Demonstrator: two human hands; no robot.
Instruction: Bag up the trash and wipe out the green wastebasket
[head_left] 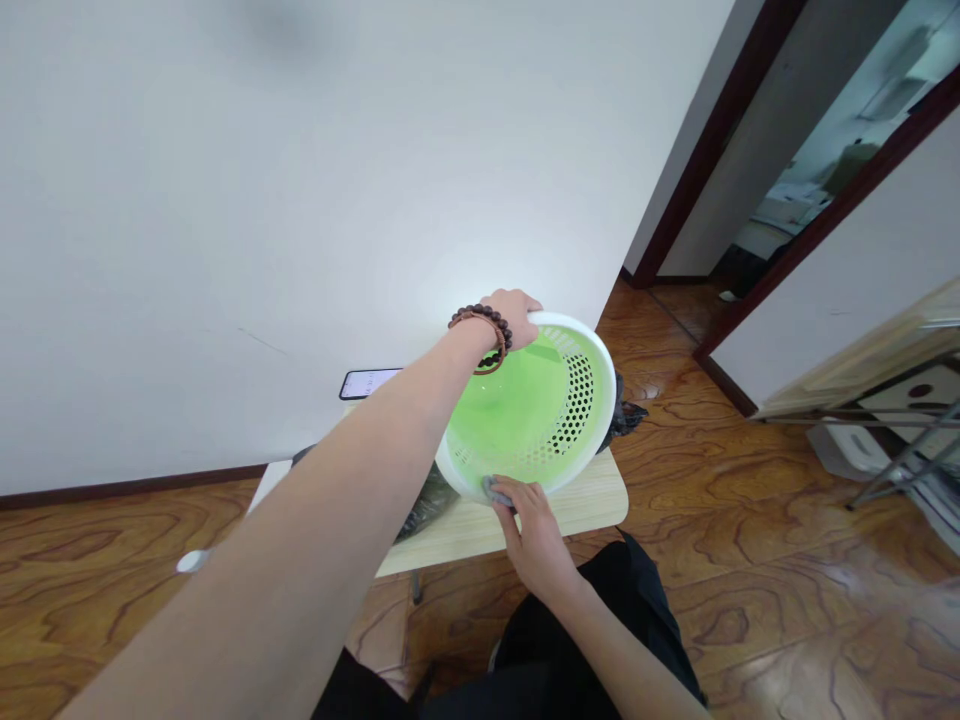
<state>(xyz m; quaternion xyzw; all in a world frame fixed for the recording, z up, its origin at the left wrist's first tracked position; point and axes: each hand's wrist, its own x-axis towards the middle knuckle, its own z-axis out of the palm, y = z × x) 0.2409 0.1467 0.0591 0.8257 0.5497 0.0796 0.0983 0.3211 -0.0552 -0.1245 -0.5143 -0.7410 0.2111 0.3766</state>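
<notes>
A white-rimmed basket [601,425] with a bright green inside is tilted over a small pale wooden table [592,505]. My left hand [514,316], with beaded bracelets at the wrist, grips the basket's far rim with closed fingers. At the near rim, my right hand [534,530] pinches a small grey cloth [495,490] against the edge. My left forearm hides part of the basket and the tabletop.
A phone [367,382] lies at the table's back left, by the white wall. Dark plastic bags [430,505] [624,415] show beside the basket. A folding metal rack [900,460] and a white box [851,450] stand on the floor at right.
</notes>
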